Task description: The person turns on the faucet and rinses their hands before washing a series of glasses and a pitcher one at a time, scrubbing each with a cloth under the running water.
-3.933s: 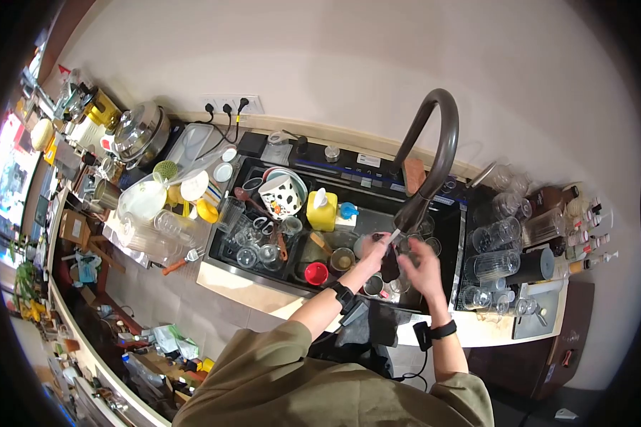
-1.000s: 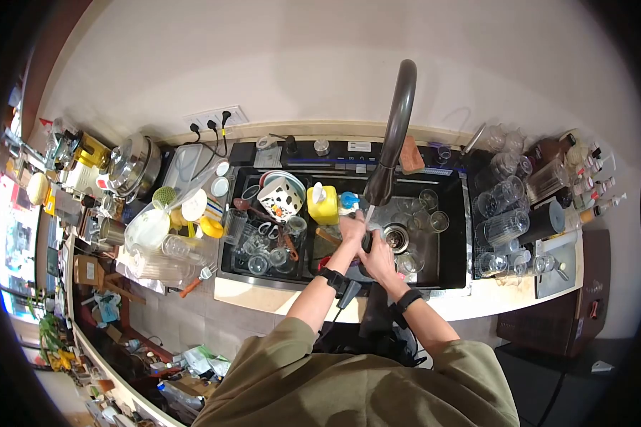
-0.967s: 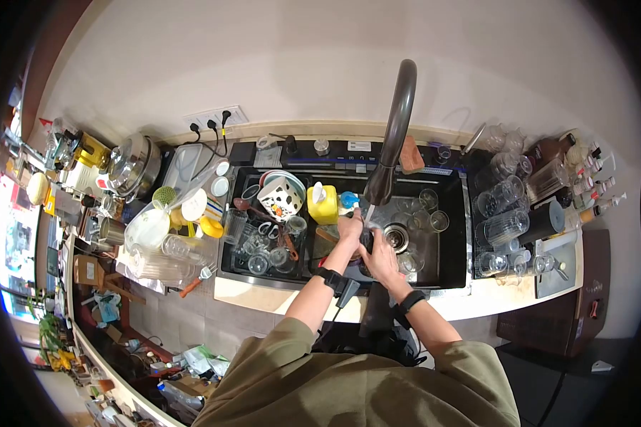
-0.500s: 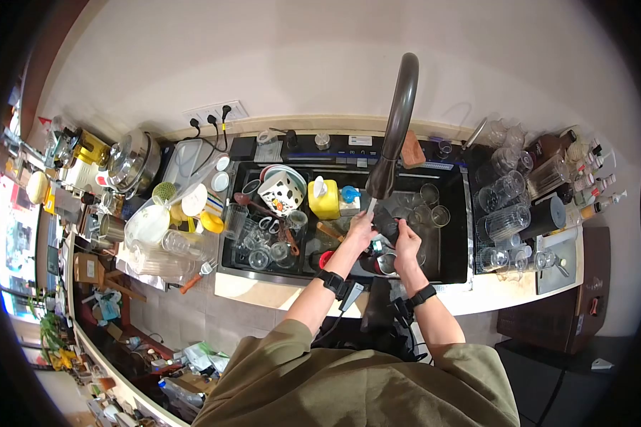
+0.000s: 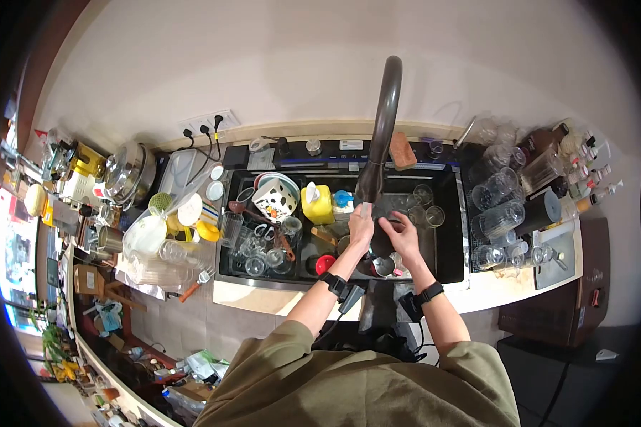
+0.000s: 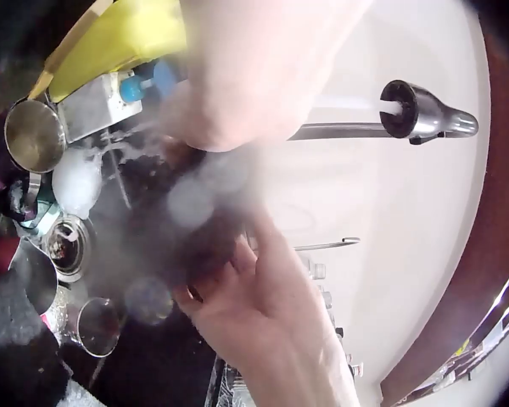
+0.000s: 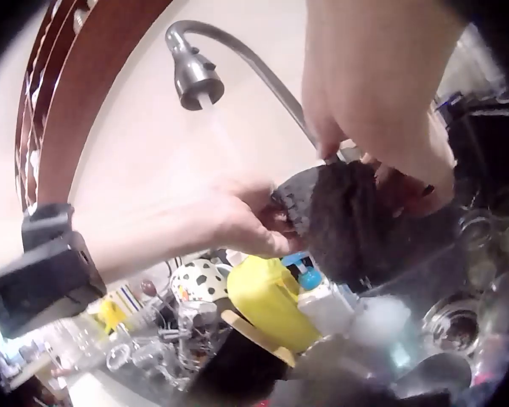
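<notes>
Under the faucet (image 5: 371,181), with water running from its spout, both hands hold a dark grey-black, soft-looking piece (image 7: 343,225) with a paler rim strip. My left hand (image 5: 361,228) pinches that rim, seen from the side in the right wrist view. On the opposite side, my right hand (image 5: 404,240) grips the piece with bent fingers. In the left wrist view the piece (image 6: 182,208) is blurred and the right hand (image 6: 267,309) lies below it. I cannot tell exactly what kind of thing it is. A metal cup (image 5: 383,266) stands in the sink beneath the hands.
Left of the hands are a yellow pump bottle (image 5: 317,205), a red cup (image 5: 325,265) and a cow-patterned container (image 5: 276,199). Several glasses (image 5: 434,215) sit in the sink's right part. More glassware (image 5: 502,219) crowds the right counter. An orange-brown sponge block (image 5: 402,149) lies behind.
Since one second ago, the hands have moved apart around the dark piece, and the metal cup has come into sight below them. Over the last half second, the right hand's fingers have spread somewhat.
</notes>
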`<state>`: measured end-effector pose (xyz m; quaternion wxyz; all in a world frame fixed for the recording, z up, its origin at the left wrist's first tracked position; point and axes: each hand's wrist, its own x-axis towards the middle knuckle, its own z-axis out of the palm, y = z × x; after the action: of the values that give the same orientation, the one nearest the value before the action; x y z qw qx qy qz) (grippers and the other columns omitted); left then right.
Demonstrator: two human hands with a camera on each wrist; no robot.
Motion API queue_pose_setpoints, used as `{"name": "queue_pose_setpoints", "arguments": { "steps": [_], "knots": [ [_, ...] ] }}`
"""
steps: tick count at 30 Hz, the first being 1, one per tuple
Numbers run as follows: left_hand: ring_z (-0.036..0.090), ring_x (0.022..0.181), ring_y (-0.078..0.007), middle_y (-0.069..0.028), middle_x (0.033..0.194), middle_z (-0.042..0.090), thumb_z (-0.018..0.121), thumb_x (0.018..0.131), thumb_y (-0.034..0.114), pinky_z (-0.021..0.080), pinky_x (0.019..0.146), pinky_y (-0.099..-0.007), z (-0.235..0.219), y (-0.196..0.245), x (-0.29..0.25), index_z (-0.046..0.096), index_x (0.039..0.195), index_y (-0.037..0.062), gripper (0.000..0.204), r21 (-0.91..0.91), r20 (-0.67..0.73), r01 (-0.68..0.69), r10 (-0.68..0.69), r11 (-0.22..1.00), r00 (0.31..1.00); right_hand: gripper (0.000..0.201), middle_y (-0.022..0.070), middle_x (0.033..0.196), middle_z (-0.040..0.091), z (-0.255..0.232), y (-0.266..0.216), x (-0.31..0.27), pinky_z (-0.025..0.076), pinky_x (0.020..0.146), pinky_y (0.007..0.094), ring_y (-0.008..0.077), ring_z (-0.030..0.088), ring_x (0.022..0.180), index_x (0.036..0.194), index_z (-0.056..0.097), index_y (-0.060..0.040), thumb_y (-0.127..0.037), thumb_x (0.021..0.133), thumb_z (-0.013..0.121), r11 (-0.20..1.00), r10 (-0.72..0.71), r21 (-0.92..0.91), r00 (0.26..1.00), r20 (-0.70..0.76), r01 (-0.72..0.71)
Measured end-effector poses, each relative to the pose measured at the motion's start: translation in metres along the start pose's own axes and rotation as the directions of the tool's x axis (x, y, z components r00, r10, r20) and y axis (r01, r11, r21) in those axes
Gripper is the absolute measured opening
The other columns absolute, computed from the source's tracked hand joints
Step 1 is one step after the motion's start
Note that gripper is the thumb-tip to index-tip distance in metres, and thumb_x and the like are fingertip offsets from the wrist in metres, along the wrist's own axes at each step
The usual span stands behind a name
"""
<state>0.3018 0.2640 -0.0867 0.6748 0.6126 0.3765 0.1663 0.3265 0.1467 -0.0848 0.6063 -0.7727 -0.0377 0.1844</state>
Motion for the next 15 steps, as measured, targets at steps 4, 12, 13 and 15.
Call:
{"name": "queue_pose_setpoints", "arguments": {
  "steps": [4,12,13,15],
  "knots": [
    [0.055,0.075,-0.0170,-0.0125,0.084,0.062,0.057,0.089,0.021,0.043,0.068,-0.0308,0.000,0.000,0.008,0.059,0.092,-0.0027,0.024,-0.038,0.013,-0.148,0.148,0.988,0.989,0.042,0.0206,0.095,0.064,0.007,-0.002,0.011,0.048,0.074,0.0339,0.0310,0.064,0.088,0.111,0.059,-0.0017,-0.030,0.081,0.069,0.889,-0.346,-0.316,0.938,0.014,0.332],
    [0.042,0.070,-0.0183,-0.0084,0.073,0.049,0.049,0.094,0.020,0.038,0.069,-0.0310,-0.036,0.006,0.023,0.048,0.079,0.0002,0.025,0.130,-0.009,-0.158,0.161,0.979,0.987,0.020,0.0232,0.084,0.063,0.001,-0.040,0.011,0.048,0.067,0.0364,0.0381,0.063,0.082,0.102,0.059,0.0006,-0.011,0.087,0.055,0.880,-0.460,-0.218,0.871,-0.172,0.422],
    [0.042,0.070,-0.0190,-0.0091,0.073,0.049,0.049,0.094,0.020,0.038,0.069,-0.0311,-0.038,0.001,0.025,0.048,0.080,0.0001,0.024,0.132,-0.005,-0.167,0.169,0.977,0.986,0.019,0.0236,0.083,0.062,0.000,-0.051,0.008,0.048,0.067,0.0368,0.0392,0.062,0.082,0.102,0.058,0.0007,-0.011,0.087,0.054,0.872,-0.472,-0.220,0.870,-0.145,0.437],
    [0.047,0.072,-0.0211,-0.0119,0.077,0.053,0.048,0.095,0.019,0.040,0.071,-0.0320,-0.039,0.011,0.019,0.049,0.085,0.0000,0.021,0.257,0.004,-0.227,0.234,0.939,0.972,0.019,0.0242,0.085,0.062,0.001,-0.074,0.000,0.048,0.069,0.0386,0.0397,0.061,0.084,0.102,0.058,0.0007,-0.011,0.087,0.053,0.884,-0.436,-0.231,0.895,-0.091,0.407]
  ]
}}
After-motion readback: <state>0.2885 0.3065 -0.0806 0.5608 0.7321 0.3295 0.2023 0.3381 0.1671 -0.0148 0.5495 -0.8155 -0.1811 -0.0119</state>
